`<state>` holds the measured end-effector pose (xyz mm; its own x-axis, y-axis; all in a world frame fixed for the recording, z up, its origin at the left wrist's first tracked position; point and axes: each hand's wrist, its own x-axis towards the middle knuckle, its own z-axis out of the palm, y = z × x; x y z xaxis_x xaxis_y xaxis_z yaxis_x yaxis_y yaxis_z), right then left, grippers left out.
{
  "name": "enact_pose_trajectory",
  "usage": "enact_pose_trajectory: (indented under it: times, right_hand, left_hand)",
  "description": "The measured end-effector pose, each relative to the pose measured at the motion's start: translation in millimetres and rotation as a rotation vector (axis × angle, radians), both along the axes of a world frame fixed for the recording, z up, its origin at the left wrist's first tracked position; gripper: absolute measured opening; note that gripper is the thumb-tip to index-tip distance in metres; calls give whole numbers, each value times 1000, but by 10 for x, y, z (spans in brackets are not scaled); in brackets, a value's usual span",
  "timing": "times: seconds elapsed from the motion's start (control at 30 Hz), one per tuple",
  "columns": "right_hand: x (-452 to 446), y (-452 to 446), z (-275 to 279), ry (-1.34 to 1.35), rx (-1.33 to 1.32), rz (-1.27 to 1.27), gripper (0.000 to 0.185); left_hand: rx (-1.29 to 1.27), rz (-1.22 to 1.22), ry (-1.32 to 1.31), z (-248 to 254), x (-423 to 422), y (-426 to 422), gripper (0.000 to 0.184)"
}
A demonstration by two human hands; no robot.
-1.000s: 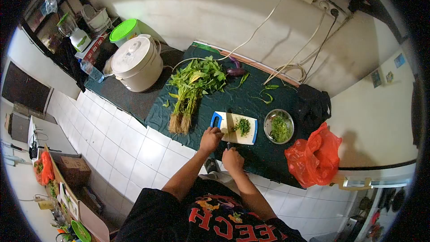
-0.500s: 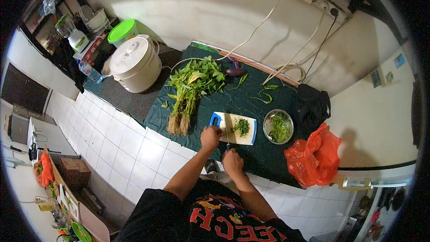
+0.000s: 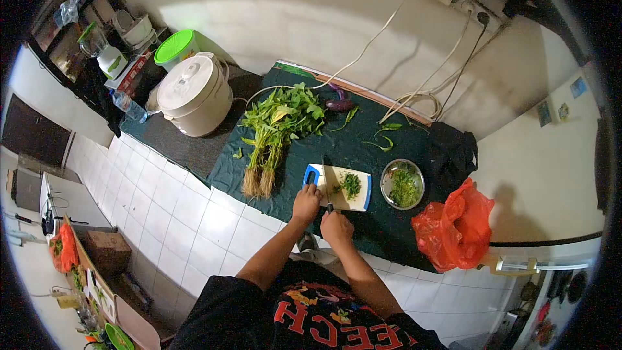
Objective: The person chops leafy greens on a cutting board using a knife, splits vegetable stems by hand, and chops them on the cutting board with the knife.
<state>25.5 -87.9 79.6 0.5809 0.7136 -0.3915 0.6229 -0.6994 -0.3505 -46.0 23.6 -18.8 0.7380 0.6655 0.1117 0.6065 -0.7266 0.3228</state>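
My right hand (image 3: 337, 227) is wrapped round the dark handle of a knife (image 3: 326, 181), whose blade lies across the left part of a white cutting board (image 3: 361, 202) with blue ends. My left hand (image 3: 307, 202) is at the board's near left corner, left of the blade, with its fingers bent together; what they hold, if anything, is too small to make out. Chopped greens (image 3: 350, 185) lie on the board, right of the blade. Beside the board, a metal bowl (image 3: 387, 189) holds more chopped greens.
Rooted leafy greens (image 3: 282, 115) lie at the back left of the green cloth, near a purple eggplant (image 3: 341, 105). A red plastic bag (image 3: 455, 227) stands at the right edge. A white rice cooker (image 3: 197, 98) is farther left. Green chillies (image 3: 381, 145) lie behind the bowl.
My left hand has shifted slightly on the board's near left corner. The knife blade has tilted a little, its tip now farther up and left.
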Motion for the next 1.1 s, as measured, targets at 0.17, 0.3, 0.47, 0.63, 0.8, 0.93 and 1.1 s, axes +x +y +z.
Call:
enact_pose_trajectory:
  times: [0.17,0.3,0.47,0.63,0.8,0.93,1.1]
  right_hand:
    - [-73,-78,-346,-8,3,-63,41]
    - [20,33,-90,19,10,1,41]
    - [-78,-45,-264,38,-40,-30,40]
    - [16,42,-166,32,-47,33,40]
    - [-99,-9,-286,30,-42,-36,39]
    - [-44,11,-326,11,-30,-27,38]
    - [58,36,-282,81,-69,-46,44]
  left_hand:
    - [95,-33,-4,-17,-22,-33,13]
    - [107,-40,-17,54,-42,-89,15]
    - [61,-69,-19,2,-117,-105,18]
    - [117,-123,-74,61,-269,-182,22]
    - [144,-180,27,121,-320,-162,25]
    - [-5,-114,-64,111,-336,-219,33]
    - [58,-186,72,89,-279,-191,42]
